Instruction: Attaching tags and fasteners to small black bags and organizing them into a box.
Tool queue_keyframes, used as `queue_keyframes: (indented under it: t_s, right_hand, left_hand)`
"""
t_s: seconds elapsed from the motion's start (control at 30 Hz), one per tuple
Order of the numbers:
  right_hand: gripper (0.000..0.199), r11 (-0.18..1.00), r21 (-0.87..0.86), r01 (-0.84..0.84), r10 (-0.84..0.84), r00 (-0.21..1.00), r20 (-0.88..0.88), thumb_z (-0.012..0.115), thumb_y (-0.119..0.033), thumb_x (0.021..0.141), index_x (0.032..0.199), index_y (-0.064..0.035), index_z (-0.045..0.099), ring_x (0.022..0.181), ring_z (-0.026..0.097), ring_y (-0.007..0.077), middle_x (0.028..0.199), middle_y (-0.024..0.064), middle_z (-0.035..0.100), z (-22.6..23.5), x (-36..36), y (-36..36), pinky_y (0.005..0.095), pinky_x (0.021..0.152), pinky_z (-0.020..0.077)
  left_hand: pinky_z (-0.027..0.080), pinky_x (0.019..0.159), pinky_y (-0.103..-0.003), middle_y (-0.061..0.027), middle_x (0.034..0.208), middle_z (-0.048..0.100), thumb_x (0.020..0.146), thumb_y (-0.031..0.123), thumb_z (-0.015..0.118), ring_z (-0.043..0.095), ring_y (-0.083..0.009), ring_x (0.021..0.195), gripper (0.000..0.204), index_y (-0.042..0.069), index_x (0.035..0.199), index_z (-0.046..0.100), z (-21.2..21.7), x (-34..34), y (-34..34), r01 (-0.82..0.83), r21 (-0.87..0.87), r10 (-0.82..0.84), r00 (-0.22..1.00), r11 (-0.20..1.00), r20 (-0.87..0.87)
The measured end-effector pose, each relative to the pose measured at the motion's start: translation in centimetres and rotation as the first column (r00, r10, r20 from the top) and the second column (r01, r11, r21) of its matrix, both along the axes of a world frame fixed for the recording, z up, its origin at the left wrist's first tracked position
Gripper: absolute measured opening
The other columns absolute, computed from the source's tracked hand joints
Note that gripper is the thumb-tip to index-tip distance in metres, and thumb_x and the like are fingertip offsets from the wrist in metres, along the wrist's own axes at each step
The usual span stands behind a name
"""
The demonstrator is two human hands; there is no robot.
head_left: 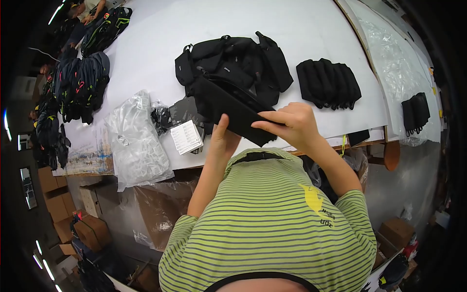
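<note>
A flat black fabric pouch (pixel 227 108) is held up at a slant in front of my body, a long opening along its upper edge. My left hand (pixel 225 138) grips its near left side, thumb on the front and the other fingers mostly hidden behind it. With bent fingers, my right hand (pixel 294 125) pinches the right end of the pouch. Just beyond lies a loose heap of similar black pouches (pixel 238 61) on the white table. To the right, several black pouches (pixel 328 83) lie in a neat overlapping row.
Left of my hands are a stack of white printed labels (pixel 186 137), dark cards (pixel 186 111) and a clear plastic bag (pixel 136 141). Dark backpacks (pixel 81 82) pile up at the far left, near another person (pixel 90 9). Cardboard boxes (pixel 92 232) stand below the table (pixel 160 22).
</note>
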State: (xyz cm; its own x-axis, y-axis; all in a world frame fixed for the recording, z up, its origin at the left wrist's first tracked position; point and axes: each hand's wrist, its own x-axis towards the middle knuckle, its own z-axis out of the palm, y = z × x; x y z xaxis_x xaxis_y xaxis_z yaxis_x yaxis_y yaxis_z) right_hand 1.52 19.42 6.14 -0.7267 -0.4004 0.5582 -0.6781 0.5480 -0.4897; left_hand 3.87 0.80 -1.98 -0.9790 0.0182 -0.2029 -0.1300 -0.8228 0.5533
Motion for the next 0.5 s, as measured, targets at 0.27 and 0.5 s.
queue_keyframes:
  t_s: [0.27, 0.5]
  right_hand:
    - [0.031, 0.755, -0.559, 0.344, -0.078, 0.892, 0.444, 0.051, -0.026, 0.095, 0.084, -0.0016, 0.066, 0.046, 0.026, -0.0007, 0.049, -0.0072, 0.037, -2.2, 1.6, -1.0, 0.0201, 0.043, 0.0175]
    - [0.056, 0.598, -0.659, 0.456, 0.279, 0.652, 0.705, 0.033, -0.040, 0.099, 0.071, -0.0016, 0.063, 0.042, 0.026, 0.0017, 0.046, -0.0054, 0.037, -4.2, 2.0, 0.5, 0.0208, 0.043, 0.0179]
  left_hand:
    - [0.043, 0.095, -0.035, -0.0038, 0.113, 0.056, 0.081, 0.018, 0.068, 0.054, -0.0197, 0.106, 0.048, 0.008, 0.123, 0.048, 3.2, -1.5, 0.6, -0.016, 0.021, 0.012, 0.982, 1.000, 0.186]
    - [0.045, 0.090, -0.032, -0.0083, 0.111, 0.057, 0.078, 0.010, 0.068, 0.055, -0.0200, 0.103, 0.047, 0.002, 0.121, 0.048, 4.9, -1.5, 1.3, -0.039, -0.228, 0.049, 0.998, 0.973, 0.036]
